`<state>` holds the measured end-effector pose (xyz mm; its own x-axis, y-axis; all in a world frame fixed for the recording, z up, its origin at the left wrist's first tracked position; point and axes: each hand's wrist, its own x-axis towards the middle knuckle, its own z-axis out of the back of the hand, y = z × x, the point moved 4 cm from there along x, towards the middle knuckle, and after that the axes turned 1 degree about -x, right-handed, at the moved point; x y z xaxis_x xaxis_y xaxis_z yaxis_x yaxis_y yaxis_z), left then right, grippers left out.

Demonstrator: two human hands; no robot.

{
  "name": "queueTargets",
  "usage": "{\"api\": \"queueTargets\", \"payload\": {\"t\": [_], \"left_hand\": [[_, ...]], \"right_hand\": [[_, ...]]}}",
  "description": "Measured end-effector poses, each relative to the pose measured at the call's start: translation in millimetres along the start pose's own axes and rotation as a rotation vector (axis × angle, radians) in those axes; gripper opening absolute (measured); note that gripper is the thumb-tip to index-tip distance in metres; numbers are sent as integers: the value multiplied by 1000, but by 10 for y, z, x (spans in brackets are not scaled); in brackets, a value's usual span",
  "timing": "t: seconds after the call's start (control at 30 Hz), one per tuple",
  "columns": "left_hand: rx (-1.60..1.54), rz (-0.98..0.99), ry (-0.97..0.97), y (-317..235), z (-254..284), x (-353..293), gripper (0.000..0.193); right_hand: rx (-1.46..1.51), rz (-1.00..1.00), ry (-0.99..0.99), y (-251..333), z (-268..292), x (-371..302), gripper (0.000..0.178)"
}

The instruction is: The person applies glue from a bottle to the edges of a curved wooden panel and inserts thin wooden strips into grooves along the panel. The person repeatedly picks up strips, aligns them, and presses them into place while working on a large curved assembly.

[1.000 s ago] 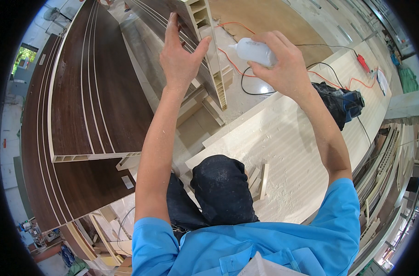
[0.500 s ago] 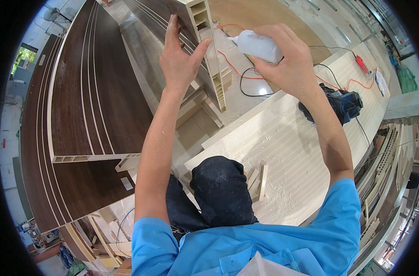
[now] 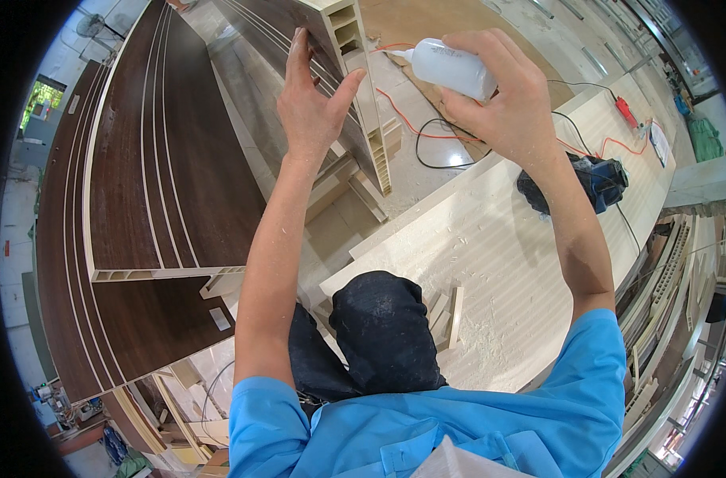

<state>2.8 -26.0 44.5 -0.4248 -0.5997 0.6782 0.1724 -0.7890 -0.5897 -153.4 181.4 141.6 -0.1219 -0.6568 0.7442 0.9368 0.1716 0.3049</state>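
Observation:
In my right hand (image 3: 516, 99) is a white translucent squeeze bottle (image 3: 452, 68), tipped nearly level, its narrow nozzle pointing left toward the hollow edge (image 3: 347, 33) of a dark wood-grain panel (image 3: 299, 24). A gap separates the nozzle from that edge. My left hand (image 3: 311, 111) lies against the panel's face with fingers stretched and thumb spread toward the edge; some fingers are partly hidden. Square openings between pale ribs show along the panel's edge.
Another dark striped panel (image 3: 211, 151) stands at the left. To the right, a pale board (image 3: 482, 239) carries wood shavings, offcuts (image 3: 456, 316) and a dark blue power tool (image 3: 606, 183). Orange and black cords (image 3: 427, 134) cross the floor. Scrap strips (image 3: 666, 279) are stacked far right.
My right hand and the bottle have shifted slightly right, and the nozzle sits a little lower. The left hand and the panel look much the same.

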Motion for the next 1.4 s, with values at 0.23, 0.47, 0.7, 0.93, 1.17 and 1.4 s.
{"api": "queueTargets", "payload": {"t": [0.23, 0.47, 0.7, 0.93, 1.17, 1.4], "left_hand": [[-64, 37, -57, -37, -42, -11, 99], [-137, 102, -62, -62, -49, -2, 101], [-176, 174, 59, -125, 49, 44, 101], [-129, 64, 81, -207, 139, 130, 101], [44, -40, 65, -261, 166, 209, 95], [-32, -44, 81, -276, 246, 101, 86]], "right_hand": [[0, 20, -26, 3, 33, 17, 40], [63, -21, -14, -43, 14, -4, 42], [57, -90, -103, -164, -23, -240, 46], [428, -530, -256, -472, -276, -1033, 52], [793, -819, -410, -609, -768, -1691, 59], [818, -842, -316, -637, -1029, -2049, 64]]}}
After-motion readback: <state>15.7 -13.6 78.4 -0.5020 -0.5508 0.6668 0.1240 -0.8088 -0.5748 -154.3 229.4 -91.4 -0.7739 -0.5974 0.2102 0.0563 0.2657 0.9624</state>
